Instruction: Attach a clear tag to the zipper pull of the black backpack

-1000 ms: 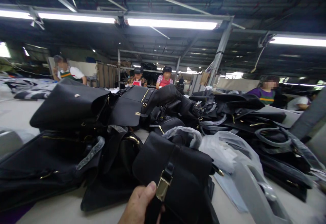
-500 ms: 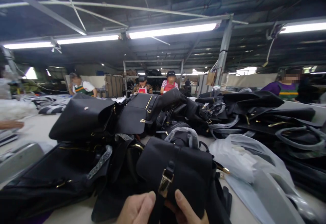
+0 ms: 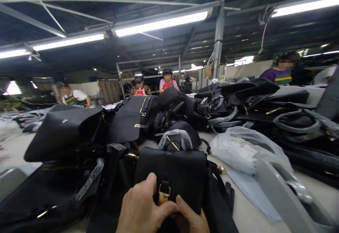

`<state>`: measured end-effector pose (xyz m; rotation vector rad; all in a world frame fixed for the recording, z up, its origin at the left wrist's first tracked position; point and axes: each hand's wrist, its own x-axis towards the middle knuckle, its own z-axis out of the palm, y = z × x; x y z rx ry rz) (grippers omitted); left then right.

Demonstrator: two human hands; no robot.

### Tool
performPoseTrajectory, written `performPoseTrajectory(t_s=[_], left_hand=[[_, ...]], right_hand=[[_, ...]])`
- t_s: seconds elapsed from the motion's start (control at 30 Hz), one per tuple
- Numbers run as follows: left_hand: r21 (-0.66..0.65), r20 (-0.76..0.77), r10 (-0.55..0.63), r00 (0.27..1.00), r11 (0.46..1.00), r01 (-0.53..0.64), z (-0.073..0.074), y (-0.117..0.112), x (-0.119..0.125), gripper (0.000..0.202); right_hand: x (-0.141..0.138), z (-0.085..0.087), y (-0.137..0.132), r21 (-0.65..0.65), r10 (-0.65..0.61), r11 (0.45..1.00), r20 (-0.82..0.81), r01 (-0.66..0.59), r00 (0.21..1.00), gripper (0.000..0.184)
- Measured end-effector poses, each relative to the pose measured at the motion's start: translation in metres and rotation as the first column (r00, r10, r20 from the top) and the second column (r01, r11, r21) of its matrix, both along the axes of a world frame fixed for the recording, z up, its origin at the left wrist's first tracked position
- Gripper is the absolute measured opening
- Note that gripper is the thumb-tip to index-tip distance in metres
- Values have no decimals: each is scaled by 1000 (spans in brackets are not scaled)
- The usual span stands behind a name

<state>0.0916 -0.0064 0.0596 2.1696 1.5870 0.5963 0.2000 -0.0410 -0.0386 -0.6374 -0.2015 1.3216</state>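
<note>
A black leather-look bag stands in front of me, with its flap facing me and a gold buckle at the middle of the flap. My left hand grips the flap around the buckle, its index finger lying left of the metal and its thumb across the lower edge. From the right, my right hand pinches the same area, thumb on the front near the buckle. Its other fingers are tucked behind the flap's lower part, mostly hidden. The two thumb tips are close together. A plastic-wrapped handle rises behind the bag.
Several black bags are heaped to the left and behind. A clear plastic bag and a grey tray-like object lie to the right on the pale table. Other people work across the table.
My left hand has moved up and right, onto the flap beside the buckle. The right thumb has come nearer to it. The view has swung slightly right and down.
</note>
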Motion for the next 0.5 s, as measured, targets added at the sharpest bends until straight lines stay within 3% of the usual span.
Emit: performPoseTrajectory(t_s=[0.1, 0.2, 0.5], left_hand=[[-212, 188, -86, 978, 969, 126, -4, 10, -4, 36], [-393, 389, -73, 919, 889, 237, -14, 19, -5, 25], [-467, 579, -52, 813, 796, 384, -33, 31, -4, 31]], right_hand=[[0, -2, 5, -5, 37, 999, -25, -38, 999, 52], [0, -7, 8, -3, 55, 998, -27, -55, 998, 51], [6, -14, 12, 49, 54, 997, 12, -54, 998, 42]])
